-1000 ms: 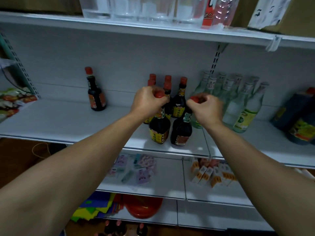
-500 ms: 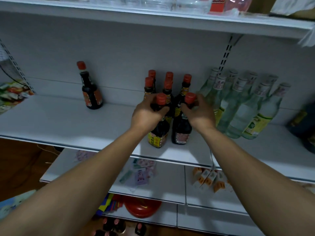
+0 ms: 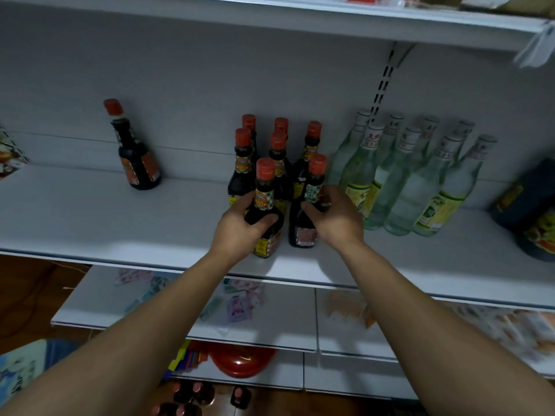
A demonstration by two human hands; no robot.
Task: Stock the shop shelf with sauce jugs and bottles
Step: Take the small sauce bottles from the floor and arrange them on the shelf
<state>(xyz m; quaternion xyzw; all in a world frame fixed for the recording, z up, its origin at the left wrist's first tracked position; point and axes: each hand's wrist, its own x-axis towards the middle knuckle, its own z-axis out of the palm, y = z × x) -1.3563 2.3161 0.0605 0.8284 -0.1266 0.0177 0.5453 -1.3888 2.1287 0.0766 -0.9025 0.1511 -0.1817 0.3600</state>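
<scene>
Stocking in progress: a person's left hand (image 3: 240, 225) grips the belly of a dark sauce bottle (image 3: 265, 187) near the front of the white shelf (image 3: 90, 223), fingers (image 3: 239, 203) curled round the glass; the right hand (image 3: 338, 223) holds a second sauce bottle (image 3: 313, 187) just beside it in the same way. Both stand upright before a cluster of five like bottles (image 3: 279, 145), red caps all; clear glass bottles (image 3: 414, 181) crowd the right, a lone dark bottle (image 3: 135, 157) stands well apart on the left, and a dark jug (image 3: 528, 211) sits at the far right. The pair likely wants squaring up: slide them back to meet the row, bases flat, labels turned outward, and let go only once steady. The left bottle's neck label reads "180"; all other print is too blurred to read.
</scene>
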